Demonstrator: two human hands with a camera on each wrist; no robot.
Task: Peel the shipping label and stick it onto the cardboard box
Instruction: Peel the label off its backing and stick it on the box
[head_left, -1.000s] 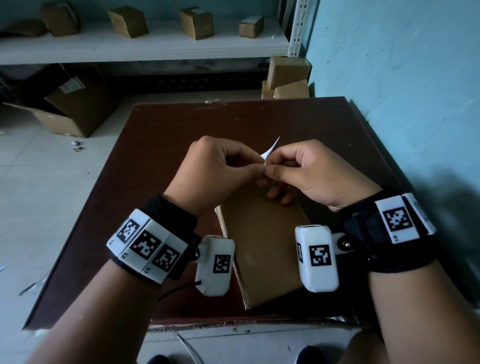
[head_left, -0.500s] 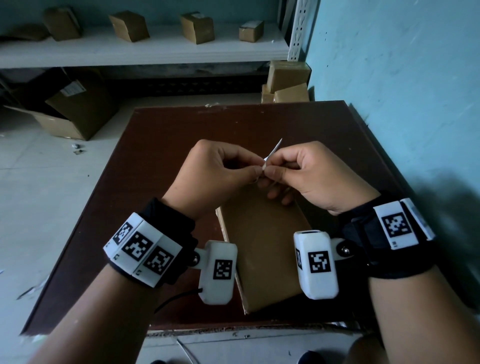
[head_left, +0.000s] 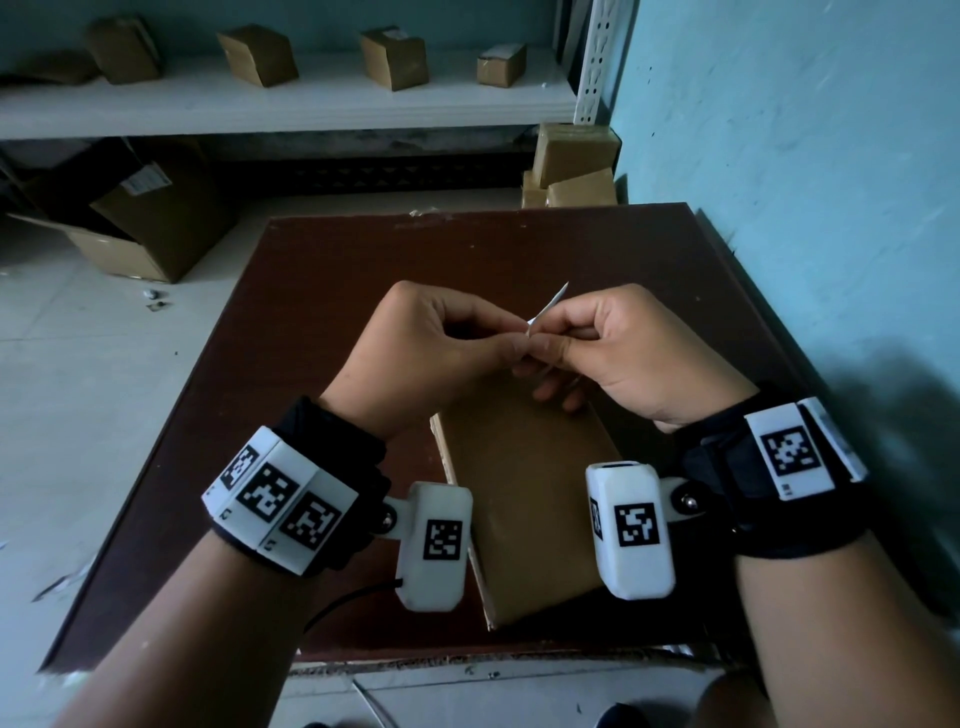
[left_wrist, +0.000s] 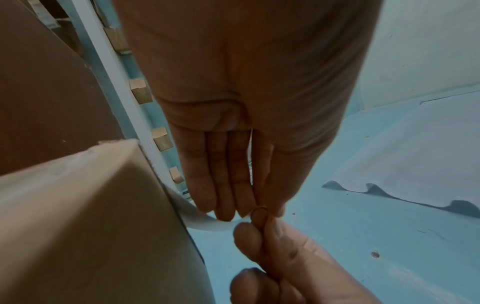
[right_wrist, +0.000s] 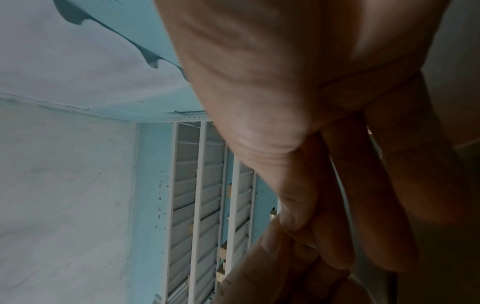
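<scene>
A flat brown cardboard box (head_left: 524, 499) lies on the dark brown table (head_left: 311, 322), below my hands; its near corner shows in the left wrist view as the cardboard box (left_wrist: 91, 216). Above its far end my left hand (head_left: 431, 353) and right hand (head_left: 613, 353) meet fingertip to fingertip. Both pinch a small white shipping label (head_left: 548, 307), seen edge-on, its free corner sticking up between them. In the left wrist view a thin white edge of the label (left_wrist: 251, 144) runs along my left index finger. Most of the label is hidden by the fingers.
A white shelf (head_left: 291, 104) with several small cardboard boxes runs along the back. An open carton (head_left: 150, 223) lies on the floor at left. More boxes (head_left: 571, 166) are stacked beyond the table's far right corner. A turquoise wall (head_left: 805, 182) borders the table's right.
The label's free corner has turned more edge-on and stands narrower. Both hands stay together in the same place above the box, fingertips working at the label.
</scene>
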